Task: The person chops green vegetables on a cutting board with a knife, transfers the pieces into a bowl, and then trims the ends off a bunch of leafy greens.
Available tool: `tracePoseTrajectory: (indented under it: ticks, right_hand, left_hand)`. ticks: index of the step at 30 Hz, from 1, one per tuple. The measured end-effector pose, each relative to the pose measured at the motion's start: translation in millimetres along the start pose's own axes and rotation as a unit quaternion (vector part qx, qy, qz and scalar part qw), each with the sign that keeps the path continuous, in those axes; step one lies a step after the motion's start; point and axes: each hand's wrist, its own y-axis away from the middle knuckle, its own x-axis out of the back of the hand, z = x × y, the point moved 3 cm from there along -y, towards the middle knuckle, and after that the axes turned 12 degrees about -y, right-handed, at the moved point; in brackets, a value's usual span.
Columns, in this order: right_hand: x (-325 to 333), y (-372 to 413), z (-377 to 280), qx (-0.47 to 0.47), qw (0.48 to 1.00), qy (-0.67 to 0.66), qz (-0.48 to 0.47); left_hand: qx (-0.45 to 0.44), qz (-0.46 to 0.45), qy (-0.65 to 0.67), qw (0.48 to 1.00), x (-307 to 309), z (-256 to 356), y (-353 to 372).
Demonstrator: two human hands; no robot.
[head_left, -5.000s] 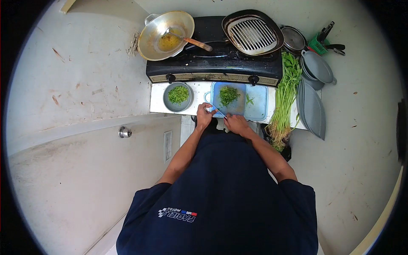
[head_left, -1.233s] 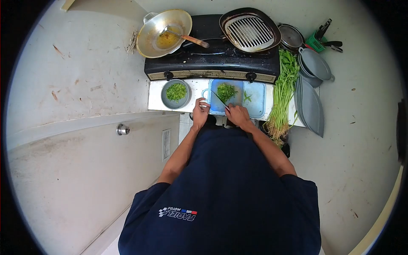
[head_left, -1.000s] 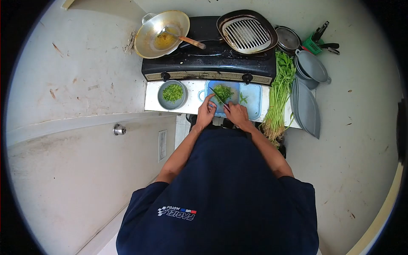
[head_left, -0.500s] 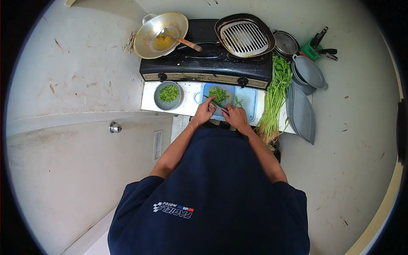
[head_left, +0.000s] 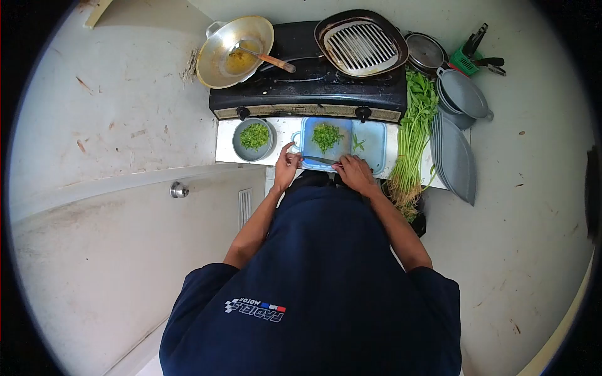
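Note:
A kitchen knife lies low along the near edge of the blue cutting board, blade pointing left. My right hand is closed on its handle at the board's near right. Just off the board's near left corner is my left hand, fingers apart, close to the knife tip; I see nothing in it. Chopped green leaves are heaped on the left half of the board. A few loose green pieces sit farther right on it.
Left of the board stands a grey bowl of chopped greens. A black stove behind carries a wok with a spatula and a grill pan. Rooted leafy stalks and stacked grey plates lie right.
My left hand has moved left, off the chopped leaves to the board's near left corner. The knife has come away from the heap toward the near edge. The view has shifted slightly.

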Motion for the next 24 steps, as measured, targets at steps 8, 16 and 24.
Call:
tracePoseTrajectory:
  ticks: [8, 16, 24]
  right_hand:
    - [15, -6, -6, -0.049, 0.996, 0.05, 0.05]
    - [14, -20, -5, -0.097, 0.991, 0.043, 0.086]
    - [17, -23, -2, -0.132, 0.984, -0.108, 0.058]
  left_hand:
    - [0.025, -0.037, -0.047, 0.998, -8, 9, -9]
    - [0.017, -0.083, -0.091, 0.992, -1, 7, -9]
    - [0.009, -0.101, -0.092, 0.991, 20, 4, -19]
